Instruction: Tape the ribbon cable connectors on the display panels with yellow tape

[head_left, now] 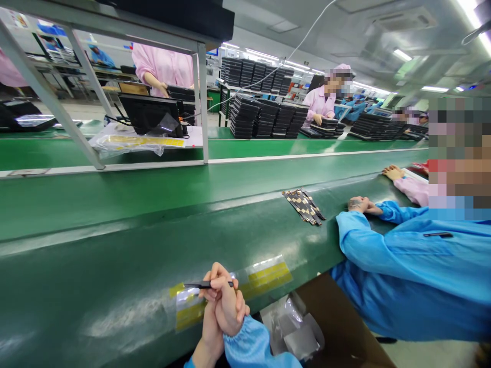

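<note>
My right hand (227,302) is closed around slim black tweezers (196,284), whose tips point left above the green bench mat (126,266). My left hand (210,318) is wrapped round my right hand near the wrist, its fingertips showing on the far side. Beneath and beside the hands lie clear film sheets with yellow strips; one sheet (187,316) is partly covered by my hands, another (271,272) lies to their right. Farther off on the mat rests a fanned pile of thin dark strips with gold-coloured patches (305,207).
At right a co-worker in a blue smock (402,266) sits with hands joined on the bench. An open carton (326,312) holding clear plastic stands below the bench edge. Across the green conveyor are a metal frame (202,107), a monitor (149,115) and stacked black units (264,117).
</note>
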The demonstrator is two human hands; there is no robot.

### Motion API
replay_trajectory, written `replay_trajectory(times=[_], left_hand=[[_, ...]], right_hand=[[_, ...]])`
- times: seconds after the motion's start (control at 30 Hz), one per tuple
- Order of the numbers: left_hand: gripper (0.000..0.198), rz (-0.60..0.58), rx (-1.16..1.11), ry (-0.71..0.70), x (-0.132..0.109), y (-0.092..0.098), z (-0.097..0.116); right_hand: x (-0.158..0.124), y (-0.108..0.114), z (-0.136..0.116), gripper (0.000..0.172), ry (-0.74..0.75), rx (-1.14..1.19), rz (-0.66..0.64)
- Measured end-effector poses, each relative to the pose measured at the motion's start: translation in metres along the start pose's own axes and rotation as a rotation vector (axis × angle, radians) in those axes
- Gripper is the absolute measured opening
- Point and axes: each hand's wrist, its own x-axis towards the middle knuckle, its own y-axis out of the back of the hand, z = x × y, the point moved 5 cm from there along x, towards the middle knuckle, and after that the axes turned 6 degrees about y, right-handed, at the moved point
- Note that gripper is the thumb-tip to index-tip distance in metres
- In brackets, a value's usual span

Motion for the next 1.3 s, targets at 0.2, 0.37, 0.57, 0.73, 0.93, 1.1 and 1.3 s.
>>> replay_trajectory(times=[0.2,0.37,0.57,0.73,0.93,1.1,1.3], left_hand=[[0.027,0.027,0.011,0.003,0.008,0.016,-0.003],[0.036,-0.023,0.034,-0.018,0.025,0.041,-0.011],[0.035,-0.077,0.041,-0.01,0.028,0.043,-0.011],[0.034,-0.148,0.003,-0.046,0.026,0.026,-0.008],[0.031,-0.095,0.034,-0.093,0.026,0.018,-0.007],[0.025,-0.05,0.062,-0.212,0.029,0.015,-0.003],[0.019,0.003,0.061,-0.413,0.026,0.001,0.011]], right_hand=[[-0.001,-0.003,-0.003,0.01,-0.054,-0.038,0.02],[-0.002,-0.004,-0.006,0.009,-0.055,-0.054,0.031],[-0.002,-0.006,-0.008,0.012,-0.057,-0.066,0.041],[-0.003,-0.006,-0.01,0.009,-0.066,-0.087,0.04],[-0.004,-0.006,-0.012,0.006,-0.068,-0.103,0.038],[-0.003,-0.007,-0.012,0.007,-0.059,-0.092,0.04],[-0.002,-0.008,-0.013,0.009,-0.047,-0.066,0.044]])
